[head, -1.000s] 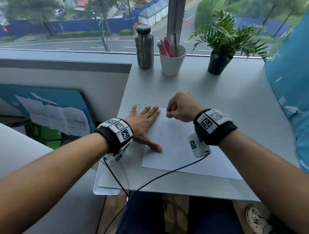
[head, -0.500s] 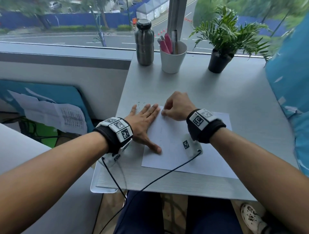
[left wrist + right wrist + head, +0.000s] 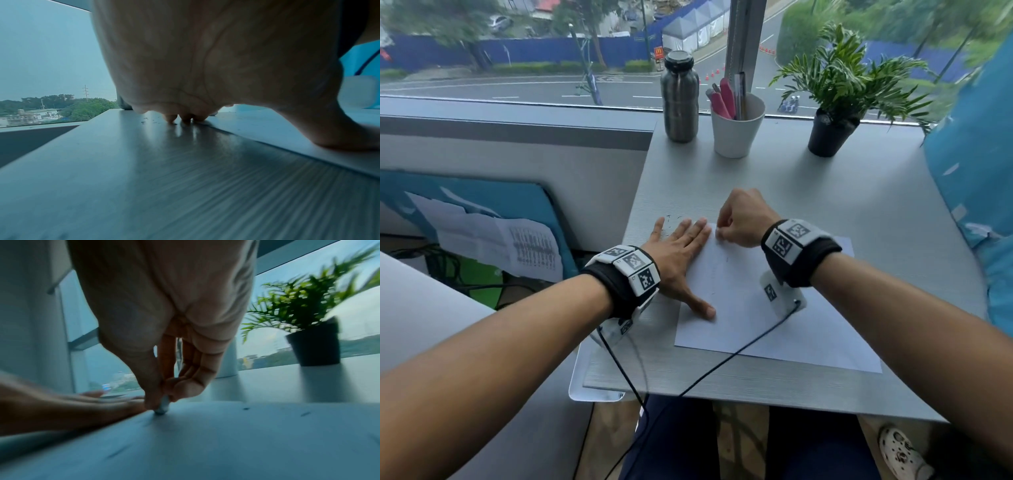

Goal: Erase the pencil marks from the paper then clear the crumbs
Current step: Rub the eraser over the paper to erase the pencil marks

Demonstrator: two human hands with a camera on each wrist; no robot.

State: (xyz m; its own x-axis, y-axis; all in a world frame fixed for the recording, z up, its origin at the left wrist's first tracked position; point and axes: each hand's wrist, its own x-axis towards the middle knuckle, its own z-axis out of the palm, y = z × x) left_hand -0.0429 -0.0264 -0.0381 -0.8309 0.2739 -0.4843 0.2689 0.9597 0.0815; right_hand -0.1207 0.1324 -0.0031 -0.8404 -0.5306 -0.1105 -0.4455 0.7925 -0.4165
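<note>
A white sheet of paper (image 3: 774, 318) lies on the grey desk (image 3: 859, 212). My left hand (image 3: 681, 260) lies flat with spread fingers across the paper's left edge, thumb on the sheet (image 3: 287, 129). My right hand (image 3: 743, 222) is curled at the paper's far left corner, pinching a small grey eraser (image 3: 162, 407) whose tip presses on the paper (image 3: 226, 443). Dark crumbs (image 3: 671, 221) are scattered on the desk beyond my left fingertips, and a few crumbs (image 3: 304, 413) lie on the sheet. Faint pencil marks (image 3: 714, 274) remain on the paper.
At the desk's far edge by the window stand a steel bottle (image 3: 679, 99), a white cup (image 3: 738, 126) of pens and a potted plant (image 3: 832, 133). A blue cushion (image 3: 976, 192) lies along the right side. Cables (image 3: 722, 359) trail from my wristbands over the near edge.
My right hand with the eraser has slid left along the paper's far edge, ending close to my left fingertips. My left hand stays flat in the same place.
</note>
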